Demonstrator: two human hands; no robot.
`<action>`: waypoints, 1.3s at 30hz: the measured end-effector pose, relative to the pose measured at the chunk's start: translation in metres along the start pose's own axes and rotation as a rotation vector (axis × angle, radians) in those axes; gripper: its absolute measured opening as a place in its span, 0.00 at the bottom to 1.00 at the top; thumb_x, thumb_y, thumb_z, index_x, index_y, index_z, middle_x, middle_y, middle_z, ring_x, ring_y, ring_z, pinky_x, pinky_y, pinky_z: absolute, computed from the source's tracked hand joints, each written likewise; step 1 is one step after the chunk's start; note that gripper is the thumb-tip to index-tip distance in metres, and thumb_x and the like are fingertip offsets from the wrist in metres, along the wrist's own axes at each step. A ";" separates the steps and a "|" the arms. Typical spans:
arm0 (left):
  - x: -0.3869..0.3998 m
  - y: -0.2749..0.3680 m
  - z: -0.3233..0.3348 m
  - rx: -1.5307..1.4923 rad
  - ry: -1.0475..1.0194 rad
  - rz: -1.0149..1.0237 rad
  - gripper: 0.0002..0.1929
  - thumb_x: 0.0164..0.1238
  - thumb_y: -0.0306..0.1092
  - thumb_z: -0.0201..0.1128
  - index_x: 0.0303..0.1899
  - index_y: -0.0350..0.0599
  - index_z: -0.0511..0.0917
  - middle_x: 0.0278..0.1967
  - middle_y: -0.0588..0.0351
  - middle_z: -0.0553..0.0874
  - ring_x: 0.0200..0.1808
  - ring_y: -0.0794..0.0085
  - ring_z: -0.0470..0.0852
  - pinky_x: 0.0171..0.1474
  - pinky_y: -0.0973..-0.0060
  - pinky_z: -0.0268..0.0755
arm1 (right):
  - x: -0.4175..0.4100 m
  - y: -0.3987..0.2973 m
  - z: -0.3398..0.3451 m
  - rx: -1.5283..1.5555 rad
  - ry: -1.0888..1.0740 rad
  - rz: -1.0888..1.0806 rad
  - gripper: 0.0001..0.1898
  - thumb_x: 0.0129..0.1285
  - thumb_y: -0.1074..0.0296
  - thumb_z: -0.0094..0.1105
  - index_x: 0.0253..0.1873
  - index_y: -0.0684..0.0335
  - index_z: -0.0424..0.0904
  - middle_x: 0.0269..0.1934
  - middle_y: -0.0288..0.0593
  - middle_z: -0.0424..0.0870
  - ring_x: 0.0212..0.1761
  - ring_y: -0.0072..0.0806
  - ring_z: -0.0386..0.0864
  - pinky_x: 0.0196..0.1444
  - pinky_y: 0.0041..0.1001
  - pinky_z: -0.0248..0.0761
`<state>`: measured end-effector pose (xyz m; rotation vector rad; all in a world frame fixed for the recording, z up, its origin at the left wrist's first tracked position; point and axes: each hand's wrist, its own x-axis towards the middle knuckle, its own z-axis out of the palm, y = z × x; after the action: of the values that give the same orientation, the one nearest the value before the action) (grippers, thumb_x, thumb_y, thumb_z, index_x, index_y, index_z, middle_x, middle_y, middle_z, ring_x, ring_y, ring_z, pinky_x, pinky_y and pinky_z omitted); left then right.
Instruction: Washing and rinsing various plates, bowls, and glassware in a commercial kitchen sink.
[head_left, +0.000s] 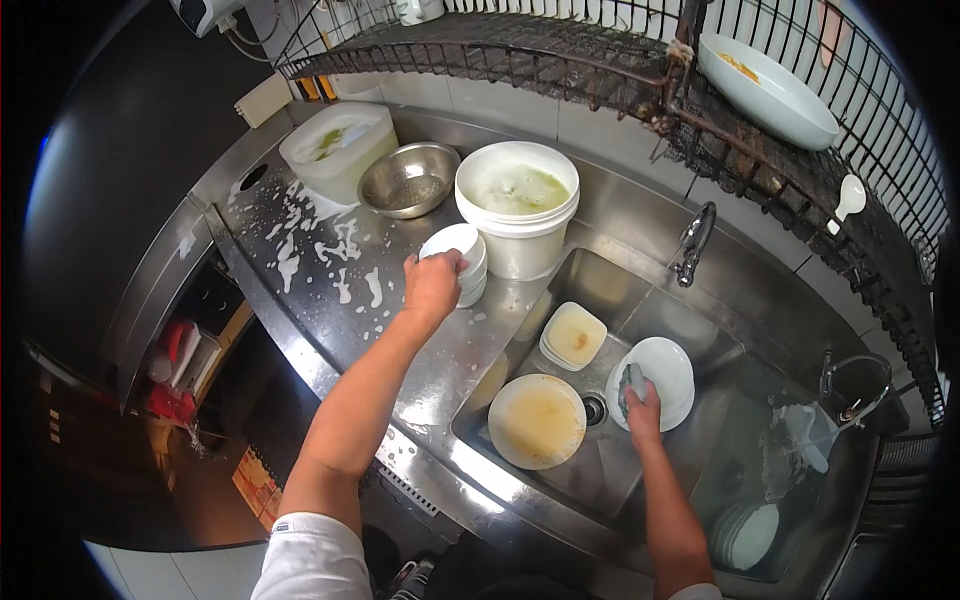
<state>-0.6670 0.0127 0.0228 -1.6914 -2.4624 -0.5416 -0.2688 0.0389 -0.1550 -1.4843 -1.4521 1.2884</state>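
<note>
On the steel counter, my left hand (436, 281) grips the rim of the top bowl in a stack of white bowls (472, 287). My right hand (643, 412) holds a grey-green scouring cloth or pad (634, 386) over a pair of stacked white plates (669, 375) in the sink basin. Left of those plates, a round white plate (537, 421) carries yellowish liquid and brown residue. A stack of square white dishes (574, 336) stands behind it, with similar liquid in the top one. The drain (594, 410) shows between the plates.
Behind the bowls stand a white bucket of greenish sudsy liquid (517, 225), a steel bowl (410, 180) and a translucent tub (341, 154). A faucet (694, 244) rises behind the basin. Plates (750, 536) lie in the water-filled right basin (739, 457). A wire rack (525, 52) hangs overhead.
</note>
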 end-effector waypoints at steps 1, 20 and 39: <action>0.000 -0.002 -0.005 -0.028 0.019 0.023 0.09 0.70 0.35 0.57 0.35 0.43 0.82 0.28 0.44 0.85 0.36 0.50 0.84 0.60 0.47 0.62 | -0.006 -0.005 0.004 0.052 0.003 -0.005 0.21 0.68 0.70 0.58 0.63 0.71 0.70 0.54 0.47 0.80 0.55 0.32 0.76 0.58 0.28 0.68; -0.135 0.150 0.084 -0.881 -0.131 -0.091 0.14 0.68 0.36 0.54 0.27 0.37 0.80 0.27 0.37 0.85 0.28 0.44 0.84 0.34 0.58 0.75 | -0.047 -0.120 0.050 0.474 0.099 0.164 0.22 0.73 0.56 0.52 0.59 0.70 0.73 0.52 0.47 0.81 0.55 0.36 0.79 0.59 0.33 0.70; -0.113 0.135 0.087 -2.156 -1.268 -0.489 0.19 0.69 0.46 0.60 0.54 0.44 0.77 0.48 0.50 0.85 0.52 0.61 0.84 0.59 0.61 0.75 | -0.089 -0.140 0.026 -1.063 0.025 -0.708 0.15 0.55 0.71 0.61 0.48 0.54 0.85 0.43 0.54 0.83 0.49 0.51 0.79 0.55 0.44 0.67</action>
<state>-0.4905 -0.0138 -0.0596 0.2974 0.4622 0.9518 -0.3252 -0.0325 -0.0137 -1.2815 -2.5083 0.0034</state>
